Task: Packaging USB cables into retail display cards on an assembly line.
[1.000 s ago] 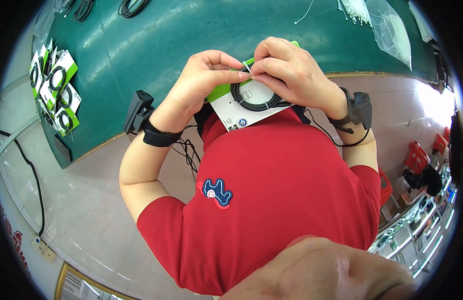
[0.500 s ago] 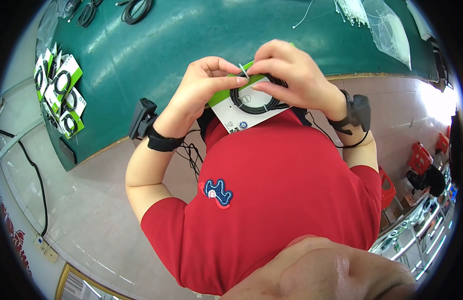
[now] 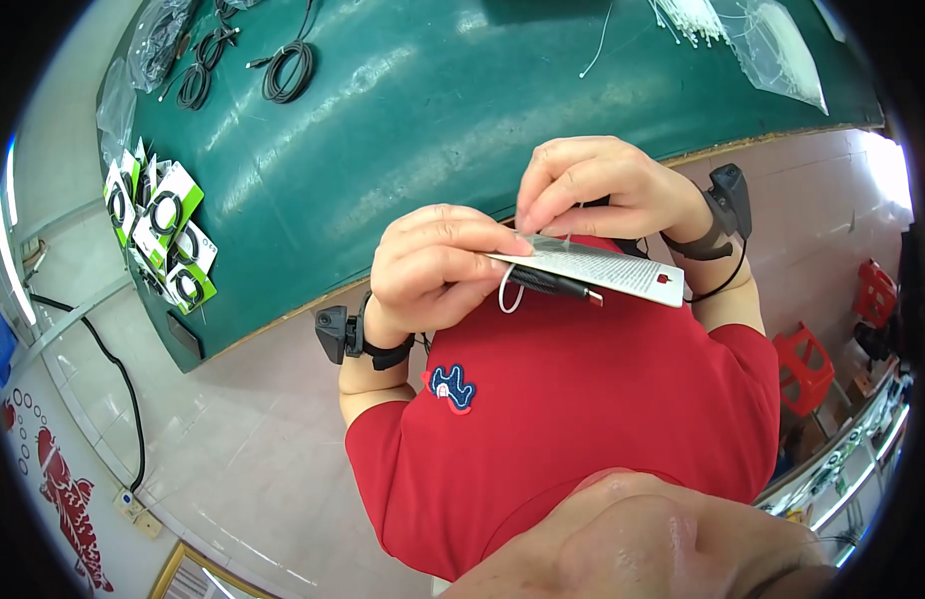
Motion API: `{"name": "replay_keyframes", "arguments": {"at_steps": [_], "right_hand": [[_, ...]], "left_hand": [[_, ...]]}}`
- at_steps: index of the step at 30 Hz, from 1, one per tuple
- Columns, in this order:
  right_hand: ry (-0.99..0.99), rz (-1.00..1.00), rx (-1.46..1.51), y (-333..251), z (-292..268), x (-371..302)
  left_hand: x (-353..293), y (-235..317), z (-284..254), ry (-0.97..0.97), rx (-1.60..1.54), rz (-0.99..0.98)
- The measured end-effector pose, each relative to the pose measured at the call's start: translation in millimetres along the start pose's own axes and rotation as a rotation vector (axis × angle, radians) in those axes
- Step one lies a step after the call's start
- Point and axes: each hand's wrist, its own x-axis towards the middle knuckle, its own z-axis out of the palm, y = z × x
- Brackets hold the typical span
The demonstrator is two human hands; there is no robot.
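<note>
My left hand point(image 3: 437, 268) is closed on one end of a white packaging card point(image 3: 627, 274), holding it tilted in front of my red shirt. The card's printed back faces up. Beneath it shows a black cable point(image 3: 548, 282) with a metal plug tip, mostly hidden by the card. A white cable tie point(image 3: 501, 293) loops out below the left fingertips. Over the card's far edge, my right hand point(image 3: 604, 190) is closed in a pinch, its fingertips at the card's back. What they pinch is too small to make out.
Carded cables point(image 3: 168, 225) lie heaped at the left of the green table point(image 3: 382, 130). Coiled black cables point(image 3: 288, 72) are at the far left. White cable ties point(image 3: 690, 18) and a clear bag point(image 3: 772, 55) of them lie far right. A red stool point(image 3: 804, 367) stands at right.
The card has turned over from its cable side to its printed back, and both hands have come lower and nearer my body. The right hand now pinches at the card's back.
</note>
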Motion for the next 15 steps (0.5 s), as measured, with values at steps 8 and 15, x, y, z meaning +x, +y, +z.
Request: {"name": "replay_keyframes", "arguments": {"at_steps": [8, 15], "right_hand": [[-0.026, -0.099, -0.098, 3.6, 6.2, 4.9], [0.053, -0.132, -0.153, 6.1, 13.2, 4.1]], "left_hand": [[-6.5, -10.2, 3.7, 0.037, -0.027, 0.015], [-9.4, -16.9, 2.9, 0.081, -0.102, -0.060]]}}
